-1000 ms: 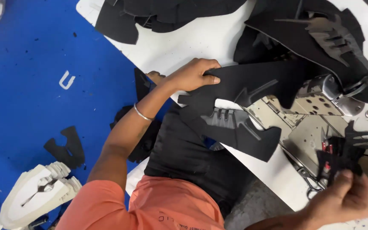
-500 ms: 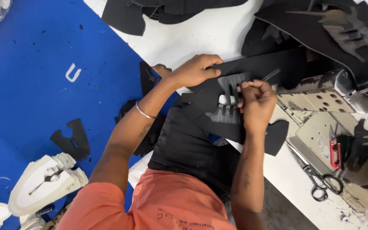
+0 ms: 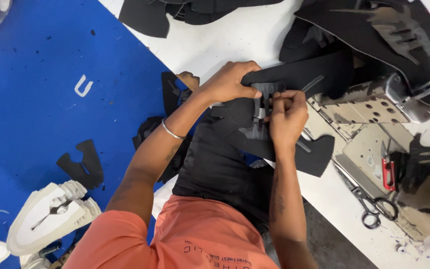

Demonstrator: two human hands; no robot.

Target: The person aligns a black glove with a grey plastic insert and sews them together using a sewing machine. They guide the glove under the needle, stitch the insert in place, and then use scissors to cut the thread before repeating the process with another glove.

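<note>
Clearly both hands, left hand and right hand, pinch the black fabric piece beside the sewing machine; loosening could misalign it.

This is a sewing workshop, probably for shoe parts. A white worktable carries an industrial sewing machine, heaps of cut black fabric pieces, scissors and a small red thread snipper. White moulded foam shapes and black offcuts lie on the blue floor.
</note>
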